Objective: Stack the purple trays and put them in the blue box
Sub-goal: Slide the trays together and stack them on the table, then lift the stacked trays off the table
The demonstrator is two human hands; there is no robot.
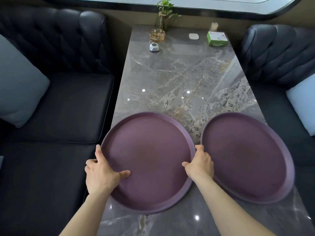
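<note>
Two round purple trays lie side by side on the near part of a grey marble table (179,79). The left tray (148,147) overhangs the table's left edge a little. My left hand (102,172) grips its left rim, thumb inside the tray. My right hand (199,163) grips its right rim, in the gap between the two trays. The right tray (245,157) rests flat on the table, untouched. No blue box is in view.
At the table's far end stand a glass ashtray (157,35), a small white gadget (154,47), a white coaster (194,36), a green tissue box (217,39) and a potted plant (164,12). Dark sofas with pale cushions (18,86) flank the table on both sides.
</note>
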